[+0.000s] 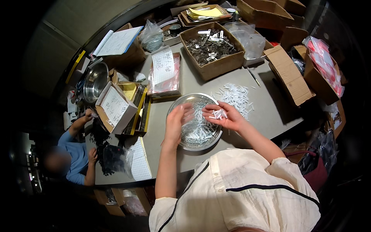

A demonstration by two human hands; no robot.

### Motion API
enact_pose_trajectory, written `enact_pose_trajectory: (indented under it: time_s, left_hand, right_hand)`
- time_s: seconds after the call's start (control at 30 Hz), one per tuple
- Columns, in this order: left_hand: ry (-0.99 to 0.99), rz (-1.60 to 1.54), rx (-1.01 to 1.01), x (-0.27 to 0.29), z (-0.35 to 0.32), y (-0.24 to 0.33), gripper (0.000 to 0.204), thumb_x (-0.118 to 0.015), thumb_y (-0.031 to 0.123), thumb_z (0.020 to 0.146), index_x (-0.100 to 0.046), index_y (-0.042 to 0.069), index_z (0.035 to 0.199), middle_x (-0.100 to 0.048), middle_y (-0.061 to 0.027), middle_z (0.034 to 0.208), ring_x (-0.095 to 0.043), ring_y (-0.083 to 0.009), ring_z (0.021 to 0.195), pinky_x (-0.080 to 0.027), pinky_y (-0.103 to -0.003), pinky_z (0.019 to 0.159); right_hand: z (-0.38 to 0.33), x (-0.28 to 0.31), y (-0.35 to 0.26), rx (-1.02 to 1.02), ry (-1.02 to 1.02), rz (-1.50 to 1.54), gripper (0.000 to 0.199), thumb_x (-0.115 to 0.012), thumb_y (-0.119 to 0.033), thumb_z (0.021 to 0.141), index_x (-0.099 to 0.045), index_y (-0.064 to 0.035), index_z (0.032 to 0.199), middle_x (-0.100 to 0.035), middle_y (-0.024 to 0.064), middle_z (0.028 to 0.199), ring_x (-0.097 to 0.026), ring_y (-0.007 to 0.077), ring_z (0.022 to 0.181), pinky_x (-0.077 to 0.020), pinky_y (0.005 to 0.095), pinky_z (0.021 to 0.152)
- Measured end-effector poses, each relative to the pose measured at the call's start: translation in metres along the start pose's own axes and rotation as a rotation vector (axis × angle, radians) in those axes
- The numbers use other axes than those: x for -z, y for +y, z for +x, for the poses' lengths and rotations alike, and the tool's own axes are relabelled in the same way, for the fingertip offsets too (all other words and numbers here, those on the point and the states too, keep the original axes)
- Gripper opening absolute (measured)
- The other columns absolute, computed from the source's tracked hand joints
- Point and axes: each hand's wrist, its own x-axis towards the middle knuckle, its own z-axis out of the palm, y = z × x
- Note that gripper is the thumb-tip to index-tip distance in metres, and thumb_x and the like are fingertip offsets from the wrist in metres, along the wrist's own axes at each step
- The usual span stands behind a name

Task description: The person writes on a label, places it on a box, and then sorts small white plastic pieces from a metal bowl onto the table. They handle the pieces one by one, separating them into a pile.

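A round metal bowl [172, 136] stands on the table in front of me, filled with small white sticks and thin clear or silvery pieces. My right hand [233, 118], palm up over the bowl's right rim, cradles several small white sticks [218, 114]. Over the bowl's left side is my left hand [177, 119]; motion smears its fingers, and whether they hold anything does not show. A loose heap of the same white sticks [236, 96] lies on the table just beyond my right hand.
A cardboard box of dark and white small parts [208, 50] stands farther back. Left of it sits a paper-topped box [164, 73]. At the left, a co-worker in a blue shirt [77, 154] handles black pieces [102, 152]. An open carton [290, 75] and a pen [253, 76] lie right.
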Motion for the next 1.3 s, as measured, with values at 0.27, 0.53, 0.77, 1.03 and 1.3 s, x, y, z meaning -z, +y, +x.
enact_pose_trajectory:
  time_s: [0.27, 0.53, 0.77, 1.03, 1.3]
  left_hand:
    - [0.290, 0.674, -0.115, 0.015, 0.010, -0.117, 0.045, -0.065, 0.022, 0.101, -0.054, -0.007, 0.133, -0.066, -0.0181, 0.122, -0.068, -0.0222, 0.105, -0.054, -0.032, 0.094]
    - [0.217, 1.136, -0.404, -0.024, 0.016, -0.110, 0.055, -0.076, 0.029, 0.090, -0.057, -0.007, 0.127, -0.063, -0.0227, 0.114, -0.061, -0.0395, 0.107, -0.049, -0.045, 0.098]
    - [0.175, 1.069, -0.192, -0.035, 0.030, -0.099, 0.052, -0.077, 0.026, 0.086, -0.061, 0.002, 0.129, -0.062, -0.0237, 0.113, -0.061, -0.0404, 0.105, -0.050, -0.047, 0.094]
    - [0.096, 0.434, 0.048, 0.019, 0.039, -0.119, 0.028, -0.072, 0.007, 0.089, -0.071, 0.001, 0.115, -0.069, -0.0054, 0.088, -0.065, -0.0139, 0.075, -0.054, -0.029, 0.068]
    - [0.043, -0.312, 0.249, 0.027, 0.019, -0.085, 0.030, -0.070, 0.010, 0.094, -0.070, -0.001, 0.122, -0.072, -0.0055, 0.099, -0.067, -0.0128, 0.083, -0.056, -0.027, 0.077]
  right_hand:
    - [-0.039, 0.070, -0.065, 0.489, 0.144, -0.157, 0.066, -0.039, -0.050, 0.111, -0.054, 0.0068, 0.141, -0.060, 0.0178, 0.138, -0.060, 0.0265, 0.126, -0.0532, 0.0397, 0.104]
    - [-0.064, 0.062, -0.078, 0.742, 0.409, -0.578, 0.068, -0.045, -0.058, 0.106, -0.064, 0.0001, 0.135, -0.062, 0.0112, 0.140, -0.049, 0.0222, 0.137, -0.0311, 0.0383, 0.119]
    - [-0.089, 0.087, -0.080, 0.712, 0.591, -0.363, 0.040, -0.052, -0.035, 0.106, -0.071, -0.0014, 0.118, -0.071, 0.0107, 0.121, -0.061, 0.0199, 0.119, -0.0416, 0.0335, 0.106]
    - [-0.098, 0.065, -0.048, 0.690, 0.530, -0.520, 0.025, -0.056, -0.017, 0.102, -0.073, -0.0003, 0.107, -0.074, 0.0098, 0.109, -0.067, 0.0194, 0.108, -0.0479, 0.0343, 0.102]
    - [-0.059, -0.005, -0.011, 0.410, 0.197, -0.540, 0.030, -0.059, -0.020, 0.102, -0.070, 0.0025, 0.117, -0.070, 0.0129, 0.121, -0.065, 0.0206, 0.115, -0.0481, 0.0342, 0.106]
